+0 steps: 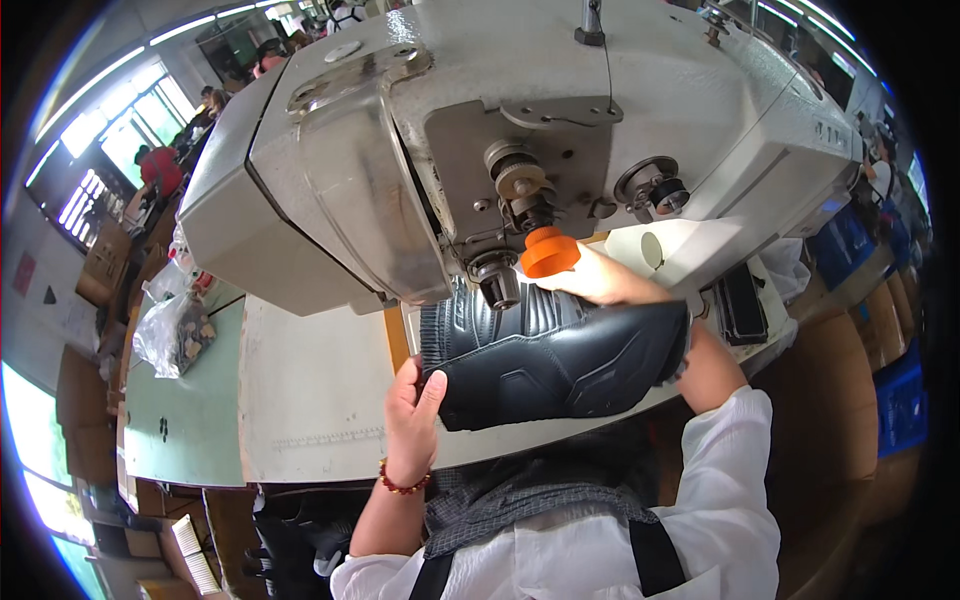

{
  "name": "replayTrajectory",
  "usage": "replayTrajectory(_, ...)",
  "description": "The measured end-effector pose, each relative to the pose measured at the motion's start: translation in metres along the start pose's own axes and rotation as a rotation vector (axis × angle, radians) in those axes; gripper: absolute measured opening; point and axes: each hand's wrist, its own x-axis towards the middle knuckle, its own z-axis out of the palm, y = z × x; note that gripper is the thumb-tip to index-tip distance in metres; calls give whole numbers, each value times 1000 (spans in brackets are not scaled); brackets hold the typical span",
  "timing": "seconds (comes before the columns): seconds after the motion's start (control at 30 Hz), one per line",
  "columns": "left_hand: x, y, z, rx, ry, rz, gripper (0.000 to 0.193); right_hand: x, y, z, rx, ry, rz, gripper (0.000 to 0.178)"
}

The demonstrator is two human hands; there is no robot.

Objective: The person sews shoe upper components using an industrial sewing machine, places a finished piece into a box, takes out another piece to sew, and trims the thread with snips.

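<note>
A black leather-like boot upper (560, 370) with moulded lines and ribbed padding lies under the head of a large grey sewing machine (330, 190). My left hand (412, 400) pinches its left end, thumb on top and fingers at the edge; a beaded bracelet circles that wrist. My right forearm passes behind the upper, and my right hand (565, 280) is at its far side, below the machine head. An orange round part (549, 252) and the machine cover the right fingers, so their grip is hidden. The needle area is also hidden.
A pale worktable (310, 420) with a printed ruler scale carries the machine. Clear plastic bags (175, 330) lie on the green section at left. A black tray (740, 305) sits at right, near cardboard (825, 400) and blue crates (900, 400). Other people work in the background.
</note>
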Motion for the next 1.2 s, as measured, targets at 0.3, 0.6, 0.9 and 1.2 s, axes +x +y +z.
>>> replayTrajectory(0.3, 92, 74, -60, 1026, -128, 264, 34, -67, 3, 144, 403, 312, -72, 49)
replayTrajectory(0.6, 57, 136, 0, 1393, -542, 500, 64, -51, -7, 253, 113, 45, -481, 66)
replayTrajectory(0.9, -17, 24, 13, 1372, -151, 937, 68, -100, -19, 146, -268, -416, -603, 40)
replayTrajectory(1.2, 12, -41, 3, -1078, -195, -393, 51, -233, -6, -171, -224, 1721, -686, 41)
